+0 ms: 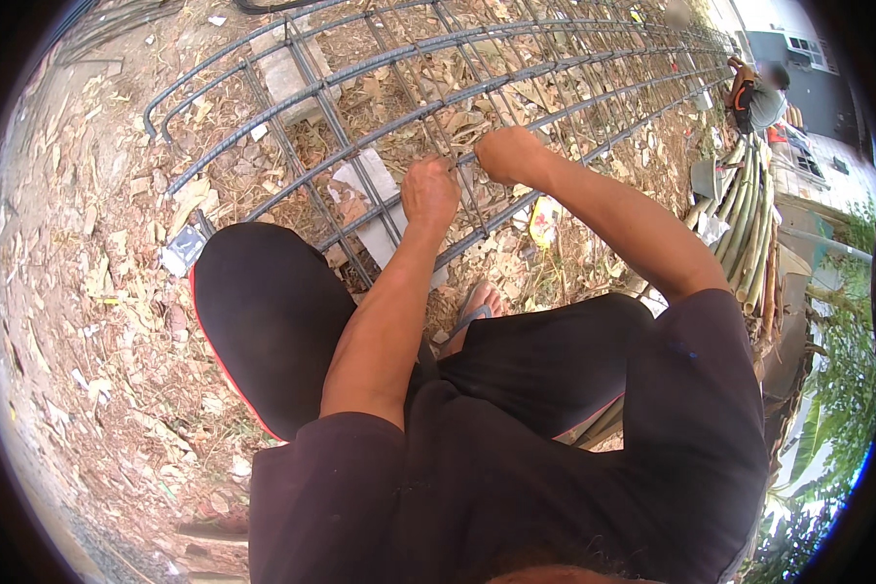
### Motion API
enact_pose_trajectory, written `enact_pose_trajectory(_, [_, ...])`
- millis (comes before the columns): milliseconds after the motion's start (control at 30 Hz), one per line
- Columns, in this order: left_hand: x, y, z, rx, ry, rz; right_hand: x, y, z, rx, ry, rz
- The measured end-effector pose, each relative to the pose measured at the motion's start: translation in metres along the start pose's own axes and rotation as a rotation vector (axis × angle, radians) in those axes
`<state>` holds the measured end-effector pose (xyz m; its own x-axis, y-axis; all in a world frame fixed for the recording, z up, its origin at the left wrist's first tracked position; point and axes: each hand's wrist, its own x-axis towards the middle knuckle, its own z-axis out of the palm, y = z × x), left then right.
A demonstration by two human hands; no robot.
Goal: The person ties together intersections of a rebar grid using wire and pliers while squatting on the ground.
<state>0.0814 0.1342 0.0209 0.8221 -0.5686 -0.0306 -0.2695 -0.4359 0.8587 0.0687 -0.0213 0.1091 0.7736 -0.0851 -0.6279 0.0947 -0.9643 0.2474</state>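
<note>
A long cage of ribbed steel rebar (341, 76) with thin cross stirrups stretches from in front of me toward the far right. Above its near bars my left hand (430, 192) is closed, with the fingers curled down at a crossing of bar and stirrup. Just right of it, my right hand (509, 156) makes a fist against the same bar. A small gap separates the two hands. Whatever the fingers pinch is hidden behind the knuckles.
Pale blocks (370, 200) lie under the cage on leaf-littered ground. A yellow wrapper (544, 222) sits near my sandalled foot (482, 302). Bamboo poles (745, 219) are piled at the right. Another person (761, 97) crouches at the cage's far end.
</note>
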Motion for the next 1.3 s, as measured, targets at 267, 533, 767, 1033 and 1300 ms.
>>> enact_pose_trajectory(267, [0.002,-0.012,-0.008,-0.005,-0.015,-0.005,-0.021,-0.003,-0.045,1.458,-0.303,0.274])
enact_pose_trajectory(533, [0.002,-0.009,-0.012,0.059,-0.020,0.087,-0.155,0.049,-0.108,1.674,0.185,0.029])
enact_pose_trajectory(767, [0.016,0.015,-0.013,0.213,-0.026,-0.006,-0.257,0.065,0.063,1.514,1.173,0.654])
enact_pose_trajectory(1033, [0.020,0.004,-0.008,0.161,-0.134,-0.013,-0.301,-0.181,0.309,1.208,0.629,1.615])
enact_pose_trajectory(1300, [0.040,0.010,-0.045,-0.068,-0.411,-0.258,-0.266,-0.246,0.285,1.174,0.141,1.537])
